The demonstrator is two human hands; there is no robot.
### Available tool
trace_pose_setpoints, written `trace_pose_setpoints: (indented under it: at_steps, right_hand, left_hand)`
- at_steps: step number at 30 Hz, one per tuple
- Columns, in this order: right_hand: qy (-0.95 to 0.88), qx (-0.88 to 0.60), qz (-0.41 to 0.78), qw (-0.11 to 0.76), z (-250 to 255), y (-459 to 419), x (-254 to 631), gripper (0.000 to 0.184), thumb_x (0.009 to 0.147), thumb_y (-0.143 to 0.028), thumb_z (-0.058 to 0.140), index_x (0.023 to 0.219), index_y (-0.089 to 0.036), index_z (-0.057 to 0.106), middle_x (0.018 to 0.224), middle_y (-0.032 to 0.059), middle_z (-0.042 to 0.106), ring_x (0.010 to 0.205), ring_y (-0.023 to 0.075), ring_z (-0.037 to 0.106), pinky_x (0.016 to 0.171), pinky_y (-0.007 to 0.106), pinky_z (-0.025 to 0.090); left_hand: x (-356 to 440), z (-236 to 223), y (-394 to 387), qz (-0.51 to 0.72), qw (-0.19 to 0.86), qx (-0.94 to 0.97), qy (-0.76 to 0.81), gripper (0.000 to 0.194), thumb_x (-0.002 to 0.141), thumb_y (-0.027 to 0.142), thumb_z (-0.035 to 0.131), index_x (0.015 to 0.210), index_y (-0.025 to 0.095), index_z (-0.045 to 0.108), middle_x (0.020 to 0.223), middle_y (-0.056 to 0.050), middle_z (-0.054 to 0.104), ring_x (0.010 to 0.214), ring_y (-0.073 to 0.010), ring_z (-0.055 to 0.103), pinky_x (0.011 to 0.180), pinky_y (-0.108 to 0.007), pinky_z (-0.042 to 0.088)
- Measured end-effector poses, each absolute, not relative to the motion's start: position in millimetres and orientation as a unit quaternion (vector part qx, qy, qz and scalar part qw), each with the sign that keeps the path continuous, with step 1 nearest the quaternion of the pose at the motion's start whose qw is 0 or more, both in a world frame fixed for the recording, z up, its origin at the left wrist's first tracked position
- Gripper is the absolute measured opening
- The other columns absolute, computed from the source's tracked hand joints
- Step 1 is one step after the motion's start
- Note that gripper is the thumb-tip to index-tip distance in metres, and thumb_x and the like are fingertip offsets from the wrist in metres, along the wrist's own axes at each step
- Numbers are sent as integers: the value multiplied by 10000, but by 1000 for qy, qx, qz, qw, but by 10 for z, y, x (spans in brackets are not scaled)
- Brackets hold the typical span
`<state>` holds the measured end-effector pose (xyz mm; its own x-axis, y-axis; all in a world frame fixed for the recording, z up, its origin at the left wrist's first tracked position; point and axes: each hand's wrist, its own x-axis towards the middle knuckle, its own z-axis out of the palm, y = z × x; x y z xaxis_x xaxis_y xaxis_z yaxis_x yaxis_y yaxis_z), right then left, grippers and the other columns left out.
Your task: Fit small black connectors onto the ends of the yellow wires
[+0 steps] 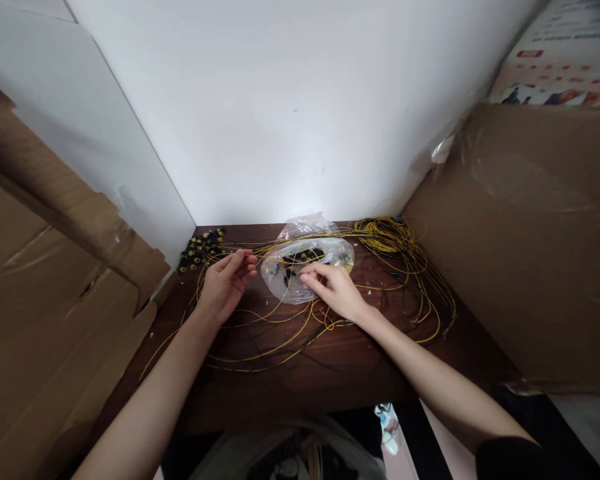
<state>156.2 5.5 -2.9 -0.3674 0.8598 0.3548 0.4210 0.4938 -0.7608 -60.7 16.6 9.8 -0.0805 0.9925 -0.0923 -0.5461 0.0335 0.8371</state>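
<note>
My left hand (230,280) is held above the left part of the dark wooden table, thumb and fingers pinched together at a thin yellow wire (264,253). Over a clear plastic bag (275,283), my right hand (336,288) has its thumb and forefinger closed in a pinch. What sits between those fingertips is too small to make out. Inside the bag lie small black connectors (300,255). More yellow and black wires (275,350) run loosely across the table beneath both hands.
At the back left is a cluster of black-and-yellow connector ends (200,247). A coiled bundle of yellow wires (390,237) lies at the back right. Cardboard (45,320) stands on the left, and a large carton (540,253) on the right. A white panel (290,120) rises behind.
</note>
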Motion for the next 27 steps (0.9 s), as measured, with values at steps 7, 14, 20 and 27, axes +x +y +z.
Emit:
trace_pose_setpoints:
  at_steps: [7, 14, 20, 27]
  right_hand:
    - [-737, -463, 123, 476, 43, 130, 1714, 187, 815, -293, 563, 963, -203, 634, 996, 75, 618, 975, 228, 529, 866, 366, 393]
    - [-654, -366, 439, 495, 26, 140, 1655, 350, 718, -277, 677, 1057, -208, 624, 760, 15, 647, 693, 149, 582, 735, 331, 466]
    - [-514, -301, 594, 541, 47, 132, 1644, 157, 678, -281, 712, 808, -193, 701, 721, 17, 673, 642, 115, 587, 670, 278, 489]
    - [-488, -281, 636, 528, 82, 149, 1704, 153, 684, -229, 698, 835, -205, 684, 796, 16, 662, 643, 94, 578, 591, 232, 470]
  left_hand:
    - [-586, 101, 144, 616, 616, 317, 375, 186, 628, 193, 748, 770, 89, 689, 691, -48, 680, 578, -80, 604, 554, -170, 515]
    - [-545, 34, 110, 565, 629, 380, 377, 253, 607, 203, 763, 826, 94, 697, 749, -77, 700, 594, -105, 621, 613, -228, 530]
    - [-523, -18, 83, 522, 625, 429, 391, 261, 632, 244, 748, 845, 103, 698, 767, -86, 705, 601, -107, 617, 620, -236, 529]
    - [-493, -2, 54, 510, 615, 457, 392, 248, 639, 261, 739, 832, 112, 693, 774, -77, 707, 607, -110, 613, 621, -248, 525]
